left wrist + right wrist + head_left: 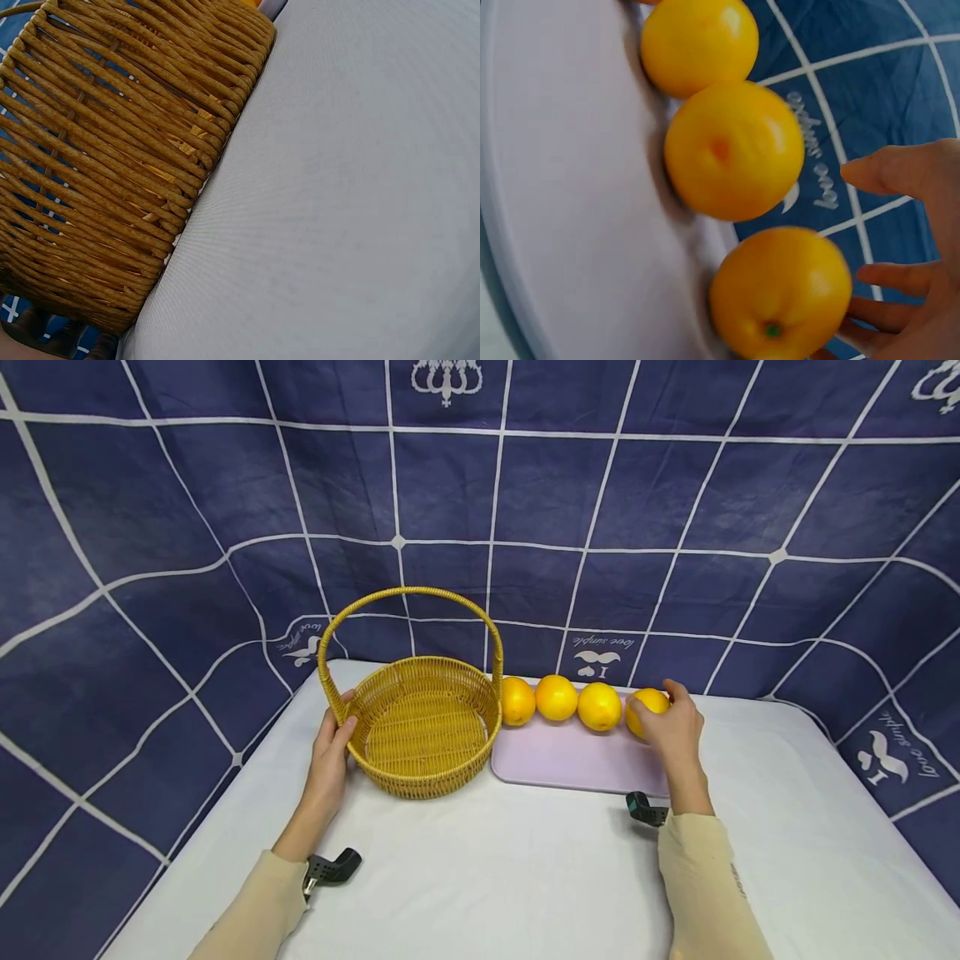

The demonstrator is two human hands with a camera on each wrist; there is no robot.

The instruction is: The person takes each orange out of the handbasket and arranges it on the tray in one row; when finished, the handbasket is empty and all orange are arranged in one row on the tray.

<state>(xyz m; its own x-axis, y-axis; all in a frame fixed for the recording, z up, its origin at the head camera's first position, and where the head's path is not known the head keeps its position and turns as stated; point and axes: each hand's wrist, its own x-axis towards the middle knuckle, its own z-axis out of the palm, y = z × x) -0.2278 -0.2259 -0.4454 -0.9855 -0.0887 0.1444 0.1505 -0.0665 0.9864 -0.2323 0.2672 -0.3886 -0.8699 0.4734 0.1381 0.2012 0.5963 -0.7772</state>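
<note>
A round wicker basket (423, 787) with a tall arched handle stands on the white table. My left hand (330, 756) holds its left side by the foot of the handle, thumb at the rim. In the left wrist view, the woven wall of the basket (112, 157) fills the upper left, and the fingers are mostly hidden. Several oranges sit in a row along the back of a pale purple tray (573, 760). At the rightmost orange (649, 703), my right hand (675, 727) reaches over with fingers spread. The right wrist view shows the thumb apart from that orange (780, 289) and fingertips close beside it.
The basket's right side stands close to the tray's left end and the leftmost orange (517, 702). A dark blue cloth (555, 493) with white lines hangs behind the table (480, 877). Each wrist wears a black camera, such as the left one (335, 866).
</note>
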